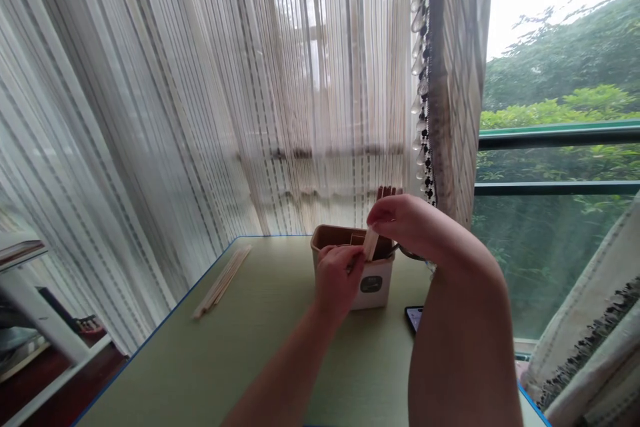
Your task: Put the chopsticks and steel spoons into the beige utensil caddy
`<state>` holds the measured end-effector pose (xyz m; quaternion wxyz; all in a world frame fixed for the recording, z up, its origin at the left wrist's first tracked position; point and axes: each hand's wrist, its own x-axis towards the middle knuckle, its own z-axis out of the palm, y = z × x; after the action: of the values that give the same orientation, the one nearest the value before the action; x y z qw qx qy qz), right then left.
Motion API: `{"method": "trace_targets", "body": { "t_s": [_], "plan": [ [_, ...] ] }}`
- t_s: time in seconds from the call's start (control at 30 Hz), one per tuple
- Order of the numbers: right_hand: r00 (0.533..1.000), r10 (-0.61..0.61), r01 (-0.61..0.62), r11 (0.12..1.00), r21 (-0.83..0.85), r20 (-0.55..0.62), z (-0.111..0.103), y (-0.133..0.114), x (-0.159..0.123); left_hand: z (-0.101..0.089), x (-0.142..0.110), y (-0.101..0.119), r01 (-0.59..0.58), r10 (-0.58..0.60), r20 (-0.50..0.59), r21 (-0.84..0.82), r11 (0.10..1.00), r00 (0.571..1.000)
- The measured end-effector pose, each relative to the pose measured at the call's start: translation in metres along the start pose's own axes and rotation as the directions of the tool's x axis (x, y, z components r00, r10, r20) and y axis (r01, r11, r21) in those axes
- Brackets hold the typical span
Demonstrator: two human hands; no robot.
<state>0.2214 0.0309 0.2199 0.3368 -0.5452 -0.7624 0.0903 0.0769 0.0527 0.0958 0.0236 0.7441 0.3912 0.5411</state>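
A bundle of pale chopsticks (371, 245) is held at a tilt over the bin's opening. My right hand (400, 217) is closed around its upper part, bent down at the wrist. Dark brown stick ends (387, 192) show above that hand. Lower down, my left hand (339, 275) pinches the bundle near the front rim. Below both hands stands a small bin (376, 297), white outside with a brown rim and a dark oval label. Part of its front is behind my left hand, and its contents are mostly hidden.
Several thin pale sticks (223, 282) lie together on the left of the green table (280, 340). A phone (413, 317) is partly covered by my right arm. Sheer curtains (200, 93) hang behind the table. A window with railings (555, 140) is at the right.
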Motion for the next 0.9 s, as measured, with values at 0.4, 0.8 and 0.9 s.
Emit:
{"method": "trace_targets", "body": {
  "t_s": [0.4, 0.8, 0.9],
  "plan": [
    [0.991, 0.102, -0.086, 0.982, -0.167, 0.090, -0.005, -0.018, -0.003, 0.003, -0.001, 0.001, 0.015, -0.017, 0.042, 0.064, 0.998, 0.999],
    [0.974, 0.160, -0.123, 0.968, -0.216, 0.159, -0.003, -0.018, -0.003, -0.004, -0.007, 0.007, -0.063, 0.059, 0.029, 0.153, 0.986, 0.998],
    [0.973, 0.153, -0.113, 0.968, -0.223, 0.172, 0.000, -0.014, 0.000, -0.004, -0.008, 0.007, -0.059, 0.064, -0.025, 0.157, 0.986, 0.998]
  ]
}}
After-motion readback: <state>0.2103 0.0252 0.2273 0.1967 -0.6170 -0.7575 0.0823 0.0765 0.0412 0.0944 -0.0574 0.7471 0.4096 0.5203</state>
